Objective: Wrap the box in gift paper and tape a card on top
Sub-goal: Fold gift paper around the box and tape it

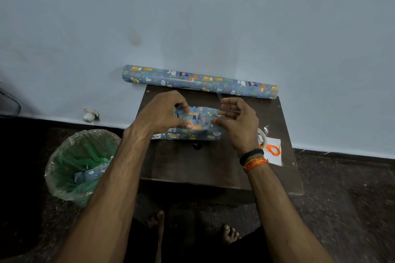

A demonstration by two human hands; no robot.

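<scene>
Both hands on the blue animal-print wrapped box [192, 124]
Left hand [162, 113] pinches its paper; right hand [239, 121], at 3 o'clock, touches with loosely curled fingers; dark wooden worktop [192, 162] beneath

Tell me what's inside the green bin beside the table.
The bin holds a crumpled scrap of gift paper on its green liner. Anything beneath the scrap is hidden.

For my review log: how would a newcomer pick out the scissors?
Start at the dark table against the wall. At its right edge, beside the right hand, lies a white card. The scissors rest there, their orange handles the only bright orange tool.
</scene>
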